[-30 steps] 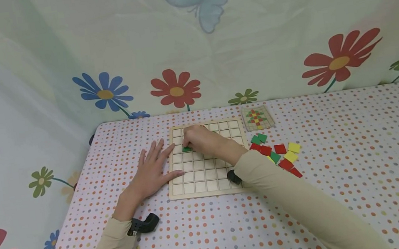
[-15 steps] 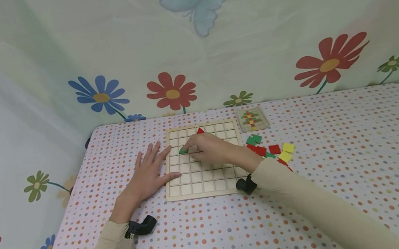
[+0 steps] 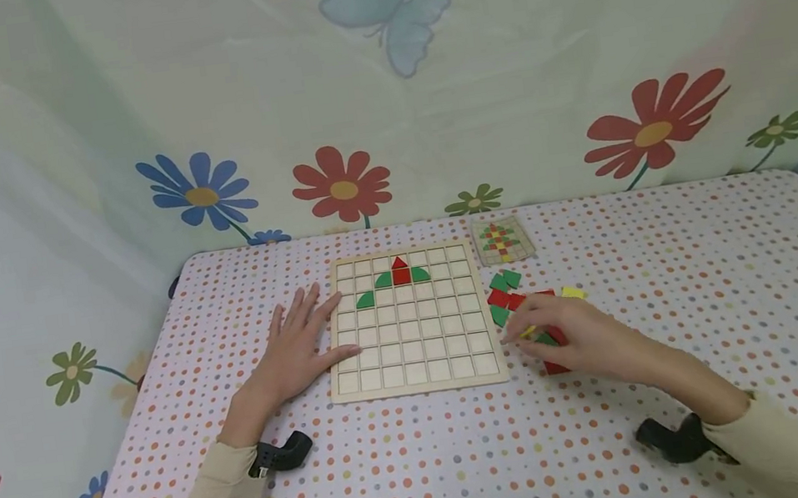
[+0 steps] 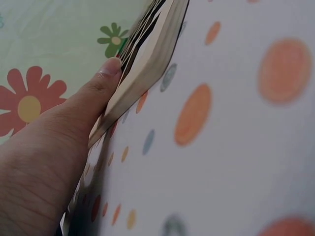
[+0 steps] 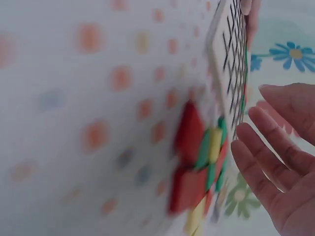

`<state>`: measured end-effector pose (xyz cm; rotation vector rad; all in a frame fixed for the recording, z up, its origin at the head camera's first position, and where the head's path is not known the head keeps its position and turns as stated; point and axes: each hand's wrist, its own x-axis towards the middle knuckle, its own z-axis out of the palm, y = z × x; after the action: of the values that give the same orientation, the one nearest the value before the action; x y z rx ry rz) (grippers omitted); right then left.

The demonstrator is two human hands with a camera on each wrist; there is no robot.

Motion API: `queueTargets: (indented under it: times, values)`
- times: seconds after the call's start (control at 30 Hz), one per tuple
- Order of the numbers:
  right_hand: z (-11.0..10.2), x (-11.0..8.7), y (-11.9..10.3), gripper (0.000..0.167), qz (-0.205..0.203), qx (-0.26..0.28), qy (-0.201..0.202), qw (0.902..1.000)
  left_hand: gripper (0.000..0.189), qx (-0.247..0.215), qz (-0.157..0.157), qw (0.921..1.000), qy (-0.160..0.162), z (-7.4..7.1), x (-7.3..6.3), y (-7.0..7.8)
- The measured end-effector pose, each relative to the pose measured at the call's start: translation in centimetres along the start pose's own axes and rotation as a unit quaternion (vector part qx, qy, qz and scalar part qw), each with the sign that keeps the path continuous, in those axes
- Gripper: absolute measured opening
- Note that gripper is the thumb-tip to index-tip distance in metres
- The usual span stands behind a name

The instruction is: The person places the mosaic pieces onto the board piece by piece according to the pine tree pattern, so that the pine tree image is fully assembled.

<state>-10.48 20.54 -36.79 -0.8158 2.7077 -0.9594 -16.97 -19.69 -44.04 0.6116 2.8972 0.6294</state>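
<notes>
The left hand (image 3: 292,356) lies wide, fingers spread and thumb well apart, with the thumb tip and index fingertip on the left rim of a square pale wooden board with a grid of cells (image 3: 415,371), which stretches to that hand's right. Just right of its index fingertip, in the board's third row from the far edge, sits a green quarter-round tile (image 3: 365,300). Farther from the hand, a red triangular tile (image 3: 399,262) points away, and on its near side is a red square tile (image 3: 401,277), flanked by two more green rounded tiles (image 3: 421,275).

The right hand (image 3: 585,342) hovers, fingers loosely curved and apart from the thumb, above a cluster of flat red, green and yellow tiles (image 3: 499,298), some partly hidden under it. A yellow square tile (image 3: 574,292) shows just past its knuckles. Farther beyond that hand lies a small pale card printed with a green, red and yellow tree (image 3: 503,240). Under both hands spreads a white dotted tablecloth (image 3: 429,480)
</notes>
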Motion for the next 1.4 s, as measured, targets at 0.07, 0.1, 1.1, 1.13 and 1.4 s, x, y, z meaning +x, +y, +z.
queueTargets:
  times: [0.07,0.1,1.1,1.13,1.4]
  values:
    - [-0.2,-1.9,0.9,0.023,0.023,-0.017,0.018,0.9994,0.093,0.001,0.001,1.0,-0.002,0.0,0.0,0.0]
    - [-0.3,-2.7,1.3,0.024,0.029,-0.022,0.027,0.999,0.093,0.001,0.001,1.0,-0.003,0.0,0.0,0.0]
    - [0.9,-1.6,0.5,0.028,0.08,-0.12,-0.021,0.9893,0.094,0.005,-0.003,0.9999,-0.01,-0.1,0.2,-0.1]
    - [0.9,-1.3,0.3,0.026,0.087,-0.117,-0.025,0.989,0.094,0.004,-0.004,0.9999,-0.009,-0.2,0.1,-0.1]
    - [0.6,-0.1,-0.4,0.023,0.174,-0.104,-0.053,0.9778,0.093,0.002,-0.007,0.9999,-0.008,-0.2,0.0,0.1]
